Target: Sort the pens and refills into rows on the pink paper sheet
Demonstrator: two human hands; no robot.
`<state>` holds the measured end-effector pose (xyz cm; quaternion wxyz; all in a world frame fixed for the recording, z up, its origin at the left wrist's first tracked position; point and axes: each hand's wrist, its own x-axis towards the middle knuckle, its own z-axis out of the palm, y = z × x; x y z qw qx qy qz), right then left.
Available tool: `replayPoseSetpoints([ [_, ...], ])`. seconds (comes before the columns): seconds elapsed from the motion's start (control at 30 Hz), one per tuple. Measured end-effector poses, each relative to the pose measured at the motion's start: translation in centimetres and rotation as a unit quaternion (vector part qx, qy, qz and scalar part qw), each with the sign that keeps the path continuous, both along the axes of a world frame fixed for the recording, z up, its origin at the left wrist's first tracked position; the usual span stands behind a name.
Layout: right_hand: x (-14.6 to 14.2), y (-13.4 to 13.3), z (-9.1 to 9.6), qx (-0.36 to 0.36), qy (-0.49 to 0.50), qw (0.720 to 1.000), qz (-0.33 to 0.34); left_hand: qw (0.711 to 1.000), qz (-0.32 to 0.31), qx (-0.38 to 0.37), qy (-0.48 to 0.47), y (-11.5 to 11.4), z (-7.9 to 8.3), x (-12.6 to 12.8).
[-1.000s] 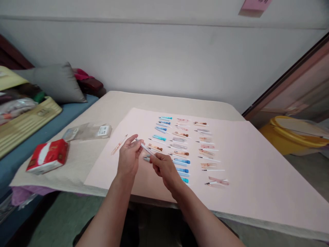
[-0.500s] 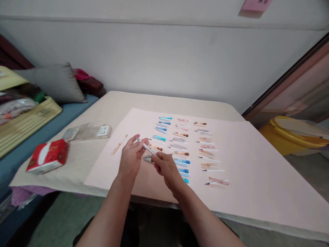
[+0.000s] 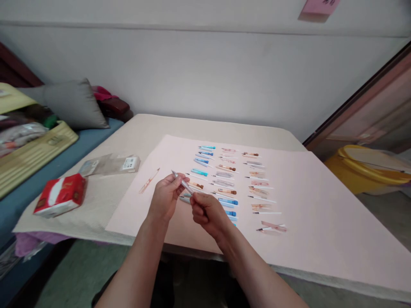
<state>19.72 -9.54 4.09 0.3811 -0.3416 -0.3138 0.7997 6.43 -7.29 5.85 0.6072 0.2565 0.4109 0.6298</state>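
Observation:
My left hand [image 3: 167, 196] pinches a thin clear pen [image 3: 180, 182] near its tip end, fingers closed on it. My right hand [image 3: 205, 214] is curled shut around the pen's lower end, just right of the left hand. Both hands hover above the near edge of a pale pink sheet [image 3: 308, 205]. Behind them lie three columns of small pens and pen parts [image 3: 224, 182]: blue ones at left, clear and brown ones in the middle, pinkish ones at right. A single pinkish pen [image 3: 148, 181] lies alone at the sheet's left edge.
The sheet covers a beige table [image 3: 105, 196]. A red tissue pack [image 3: 59, 194] and a clear plastic packet [image 3: 111, 164] lie at the table's left. A grey cushion [image 3: 72, 102] and a yellowish tray [image 3: 32, 149] sit further left. A yellow tub [image 3: 362, 167] stands at right.
Both hands have dropped slightly and closed more tightly round the pen. The left thumb and fingers now wrap it, and its tip sticks out further up and left.

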Motion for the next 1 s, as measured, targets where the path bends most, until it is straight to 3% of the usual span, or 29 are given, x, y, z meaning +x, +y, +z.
replayPoseSetpoints([
  [0.1, 0.0, 0.0, 0.0, -0.001, 0.002, 1.0, -0.004, 1.0, -0.004, -0.009, 0.008, -0.1, 0.0, 0.0],
  [0.3, -0.7, -0.3, 0.4, 0.091, -0.126, 0.985, -0.073, 0.99, 0.066, -0.005, 0.126, -0.2, -0.2, 0.0],
  [0.67, -0.2, 0.0, -0.5, -0.029, 0.033, 0.999, -0.004, 0.994, 0.015, 0.035, 0.099, -0.1, -0.2, 0.0],
  [0.87, -0.3, 0.0, -0.6, -0.038, 0.041, 0.998, -0.001, 0.996, 0.019, 0.014, 0.083, -0.1, -0.2, 0.0],
  [1.0, -0.6, 0.0, -0.8, 0.003, -0.012, 0.998, -0.06, 0.988, -0.003, -0.01, 0.156, -0.6, -0.5, 0.8],
])
